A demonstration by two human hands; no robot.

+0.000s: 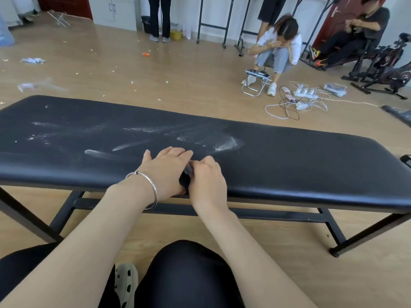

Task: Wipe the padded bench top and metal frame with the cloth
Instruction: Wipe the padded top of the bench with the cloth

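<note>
Bunching dark cloth (185, 182) at near edge of padded bench top (289, 156), centre frame; pinching it in curled right hand (208, 182); pressing it flat-fingered with left hand (165, 172); likely folding a firm pad for white powder (224, 145) just beyond; presumably saving metal frame (266, 213) below for later.

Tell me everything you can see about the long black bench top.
The bench top is a long black pad with rounded corners and a smooth, leather-like skin. It lies flat on a dark metal frame. White dust and pale streaks mark its left and middle; the right end looks cleaner. At its near edge the left hand rests flat on it, and the right hand grips what looks like a dark cloth against it.
</note>
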